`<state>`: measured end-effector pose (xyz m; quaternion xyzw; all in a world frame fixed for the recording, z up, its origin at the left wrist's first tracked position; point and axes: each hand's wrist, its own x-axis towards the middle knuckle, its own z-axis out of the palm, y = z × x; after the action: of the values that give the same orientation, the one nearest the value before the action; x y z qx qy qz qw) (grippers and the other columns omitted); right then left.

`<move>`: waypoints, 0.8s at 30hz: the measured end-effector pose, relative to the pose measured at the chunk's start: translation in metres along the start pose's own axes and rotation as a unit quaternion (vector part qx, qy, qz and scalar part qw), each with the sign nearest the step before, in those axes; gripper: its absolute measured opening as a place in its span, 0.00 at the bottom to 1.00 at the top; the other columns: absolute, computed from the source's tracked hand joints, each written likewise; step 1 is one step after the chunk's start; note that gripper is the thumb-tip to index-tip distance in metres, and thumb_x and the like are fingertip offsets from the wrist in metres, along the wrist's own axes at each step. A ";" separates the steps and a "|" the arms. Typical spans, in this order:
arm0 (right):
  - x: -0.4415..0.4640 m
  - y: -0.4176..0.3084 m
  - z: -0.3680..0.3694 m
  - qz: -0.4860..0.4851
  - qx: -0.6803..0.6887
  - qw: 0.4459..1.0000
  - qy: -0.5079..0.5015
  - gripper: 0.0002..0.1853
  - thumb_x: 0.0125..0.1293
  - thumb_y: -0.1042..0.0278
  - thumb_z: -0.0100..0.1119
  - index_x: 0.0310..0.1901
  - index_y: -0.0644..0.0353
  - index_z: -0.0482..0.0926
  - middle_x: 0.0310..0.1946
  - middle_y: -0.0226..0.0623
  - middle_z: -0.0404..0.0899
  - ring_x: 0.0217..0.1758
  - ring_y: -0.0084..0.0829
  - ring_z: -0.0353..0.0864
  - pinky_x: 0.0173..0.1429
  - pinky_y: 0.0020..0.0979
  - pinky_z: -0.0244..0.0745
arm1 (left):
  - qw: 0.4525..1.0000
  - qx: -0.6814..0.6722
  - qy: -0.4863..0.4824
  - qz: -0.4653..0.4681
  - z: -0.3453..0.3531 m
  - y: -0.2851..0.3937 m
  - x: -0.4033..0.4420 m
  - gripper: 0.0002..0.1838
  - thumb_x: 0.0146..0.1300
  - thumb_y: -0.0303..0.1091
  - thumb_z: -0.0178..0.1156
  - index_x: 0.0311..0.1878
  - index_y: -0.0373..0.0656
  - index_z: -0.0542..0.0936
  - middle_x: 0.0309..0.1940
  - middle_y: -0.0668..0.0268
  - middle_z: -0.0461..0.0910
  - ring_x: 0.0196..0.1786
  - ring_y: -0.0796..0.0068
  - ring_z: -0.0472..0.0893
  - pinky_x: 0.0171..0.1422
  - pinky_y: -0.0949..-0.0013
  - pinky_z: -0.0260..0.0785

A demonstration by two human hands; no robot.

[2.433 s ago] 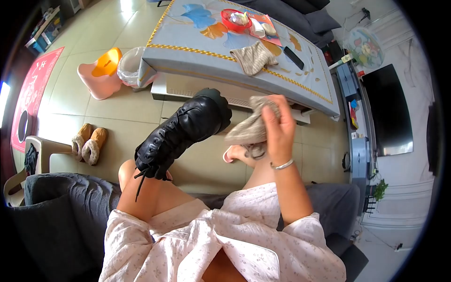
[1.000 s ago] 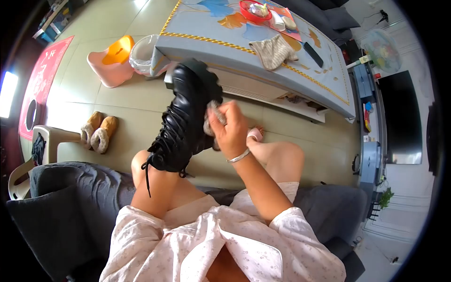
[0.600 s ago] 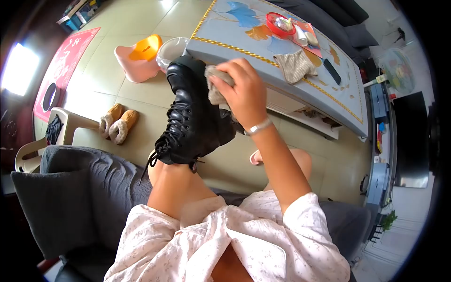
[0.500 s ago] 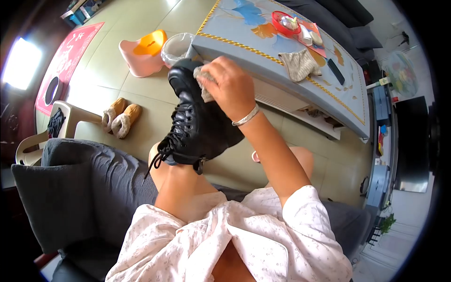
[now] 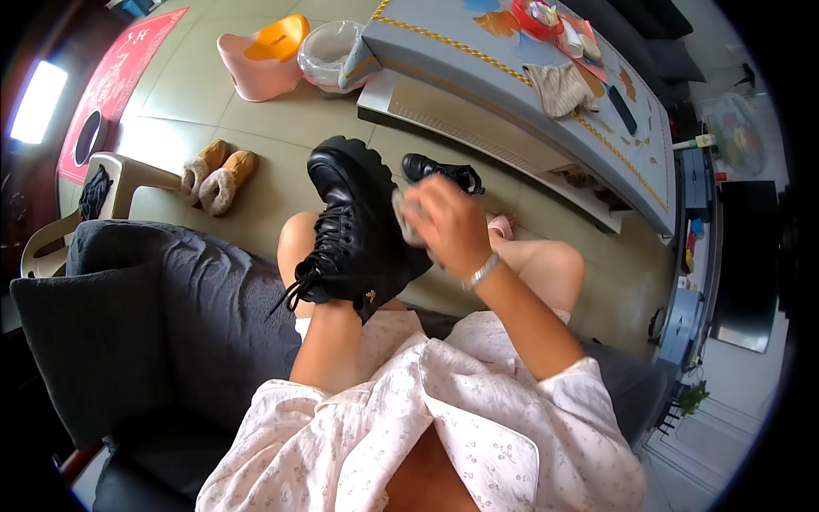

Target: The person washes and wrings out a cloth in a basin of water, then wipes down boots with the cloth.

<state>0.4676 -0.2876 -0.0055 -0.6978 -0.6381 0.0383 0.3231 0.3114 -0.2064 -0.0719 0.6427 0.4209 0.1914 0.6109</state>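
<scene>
A black lace-up boot (image 5: 345, 243) with a thick ridged sole is raised over my lap, toe pointing away from me. My left forearm runs into its ankle opening, so my left hand is hidden inside and its fingers do not show. My right hand (image 5: 454, 224) is closed round a greyish-beige cloth (image 5: 401, 215) beside the boot's sole edge. Whether the cloth touches the boot I cannot tell. On the floor beyond my right hand lies another black shoe (image 5: 444, 171), partly covered by that hand.
Ahead stands a cloth-covered table (image 5: 452, 64) bearing a beige cloth (image 5: 560, 90), a phone (image 5: 623, 109) and a red basket (image 5: 536, 19). Brown fur-lined slippers (image 5: 220, 179), a lined bin (image 5: 331, 58) and a pink-and-orange potty seat (image 5: 263, 55) are on the floor. A beige chair (image 5: 128, 183) stands left.
My right hand with its cloth has moved from the boot's toe back along the sole side. The boot has turned slightly, showing more tread. The shoe on the floor has come into view.
</scene>
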 end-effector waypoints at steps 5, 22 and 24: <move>0.061 0.006 0.033 -0.092 -0.023 0.995 0.040 0.08 0.58 0.63 0.66 0.39 0.50 0.81 0.37 0.28 0.77 0.42 0.33 0.80 0.40 0.34 0.79 | 1.000 0.026 0.011 -0.002 -0.002 -0.004 -0.003 0.10 0.69 0.46 0.50 0.32 0.56 0.73 0.28 0.71 0.68 0.36 0.75 0.72 0.43 0.69 0.64; 0.041 0.015 0.027 -0.026 0.057 0.996 0.064 0.09 0.61 0.62 0.63 0.40 0.55 0.81 0.38 0.34 0.78 0.40 0.40 0.81 0.42 0.37 0.77 | 0.961 0.251 0.106 -0.047 -0.020 -0.003 -0.018 0.09 0.71 0.41 0.51 0.32 0.55 0.73 0.28 0.69 0.68 0.36 0.74 0.72 0.43 0.71 0.63; 0.046 0.017 0.050 -0.007 0.071 0.997 0.039 0.08 0.61 0.62 0.62 0.40 0.55 0.81 0.38 0.35 0.78 0.40 0.41 0.81 0.42 0.38 0.77 | 0.946 0.299 0.111 -0.051 -0.019 -0.012 -0.012 0.10 0.68 0.44 0.54 0.31 0.54 0.75 0.27 0.69 0.70 0.35 0.73 0.73 0.43 0.69 0.64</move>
<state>0.4669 -0.2247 -0.0369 -0.6694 -0.6257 0.0539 0.3969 0.2863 -0.2054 -0.0770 0.7483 0.5560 0.0950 0.3492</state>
